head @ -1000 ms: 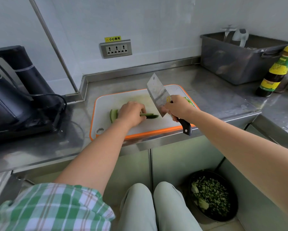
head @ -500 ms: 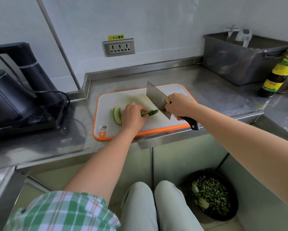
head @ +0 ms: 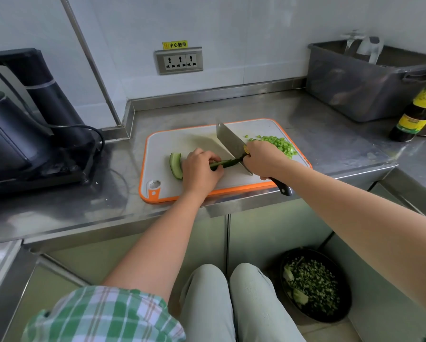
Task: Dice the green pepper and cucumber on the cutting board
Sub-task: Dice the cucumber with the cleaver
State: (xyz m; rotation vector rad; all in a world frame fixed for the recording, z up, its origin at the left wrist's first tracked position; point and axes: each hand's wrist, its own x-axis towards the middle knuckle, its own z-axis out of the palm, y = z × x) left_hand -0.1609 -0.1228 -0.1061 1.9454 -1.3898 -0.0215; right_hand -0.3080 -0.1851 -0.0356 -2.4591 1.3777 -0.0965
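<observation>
Left hand (head: 199, 169): fingers curled, pinning cucumber strip (head: 224, 163) on cutting board (head: 172, 144). Right hand (head: 261, 157) gripped knife (head: 231, 141), blade touching the strip. Second cucumber piece (head: 176, 165) lay left; diced pepper (head: 278, 143) at board's right.

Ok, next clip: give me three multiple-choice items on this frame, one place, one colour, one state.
1. Where is the diced pepper? A on the board's far right; B in the bin; C by the kettle.
2. Board rim colour? A blue; B orange; C black.
3. The right hand? A open; B holds a bottle; C grips the knife.
Key: 1 A, pile lies at the board's far-right corner; 2 B, its edge is orange; 3 C, fingers wrap the handle, blade at the cucumber.
</observation>
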